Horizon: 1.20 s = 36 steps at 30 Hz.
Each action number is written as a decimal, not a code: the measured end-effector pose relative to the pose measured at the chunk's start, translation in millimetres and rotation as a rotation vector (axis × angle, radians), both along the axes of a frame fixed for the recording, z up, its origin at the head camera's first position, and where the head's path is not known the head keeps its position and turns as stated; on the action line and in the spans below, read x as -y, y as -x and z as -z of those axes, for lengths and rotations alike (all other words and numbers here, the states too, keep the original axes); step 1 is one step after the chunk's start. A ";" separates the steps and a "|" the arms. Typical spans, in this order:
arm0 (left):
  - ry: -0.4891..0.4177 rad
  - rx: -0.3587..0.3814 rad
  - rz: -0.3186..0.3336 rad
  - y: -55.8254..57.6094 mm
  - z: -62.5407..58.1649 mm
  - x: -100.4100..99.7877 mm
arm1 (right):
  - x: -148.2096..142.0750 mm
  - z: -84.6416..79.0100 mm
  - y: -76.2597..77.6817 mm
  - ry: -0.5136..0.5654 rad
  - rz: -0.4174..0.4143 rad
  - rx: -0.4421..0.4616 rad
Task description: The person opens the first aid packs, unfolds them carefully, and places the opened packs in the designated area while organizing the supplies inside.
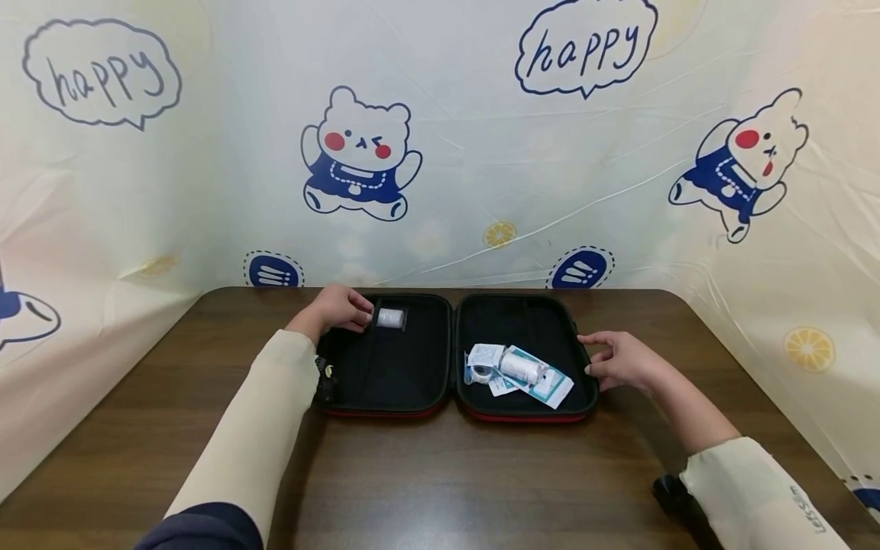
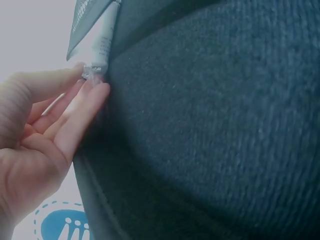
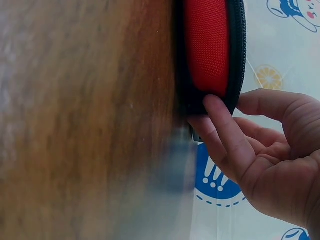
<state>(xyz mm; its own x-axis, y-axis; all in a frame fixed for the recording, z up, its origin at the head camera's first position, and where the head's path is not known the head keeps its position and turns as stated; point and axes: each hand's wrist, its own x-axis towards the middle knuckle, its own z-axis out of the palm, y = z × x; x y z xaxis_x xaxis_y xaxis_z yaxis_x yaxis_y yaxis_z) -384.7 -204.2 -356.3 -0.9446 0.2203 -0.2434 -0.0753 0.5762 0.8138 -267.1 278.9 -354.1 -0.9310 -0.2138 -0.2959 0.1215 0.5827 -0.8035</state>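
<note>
A black zip case (image 1: pixel 412 382) with red outer sides (image 3: pixel 206 45) lies opened flat on the table. In its left half is a small white roll in clear wrapping (image 1: pixel 391 318). My left hand (image 1: pixel 341 308) pinches the wrapping's end between thumb and fingers; the left wrist view shows printing on the wrapped roll (image 2: pixel 101 45) and mesh beside it. At the case's right edge, my right hand (image 1: pixel 622 359) grips the rim, with the thumb on one side and fingertips on the red side in the right wrist view.
Inside the right half sit a white printed roll (image 1: pixel 522 367), a blue-and-white packet (image 1: pixel 558 388) and other small white packages (image 1: pixel 485 356). A dark zip-pull tag (image 1: pixel 327 380) hangs at the left edge. Behind the brown table (image 1: pixel 426 473) stands a printed curtain (image 1: pixel 467 153).
</note>
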 end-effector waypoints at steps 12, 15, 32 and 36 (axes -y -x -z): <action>0.069 -0.076 -0.003 -5.6 -5.2 -3.9 | -2.0 3.1 0.0 0.003 0.010 -0.009; 0.080 -0.108 -0.001 -10.0 -11.5 -5.4 | -1.7 3.1 0.1 0.005 0.010 -0.013; 0.031 -0.219 0.142 -25.0 -27.2 -37.0 | -7.7 9.2 -2.3 0.071 0.018 -0.026; 0.014 -0.228 0.195 -30.4 -31.8 -49.0 | -8.2 8.5 -2.2 0.098 0.005 -0.030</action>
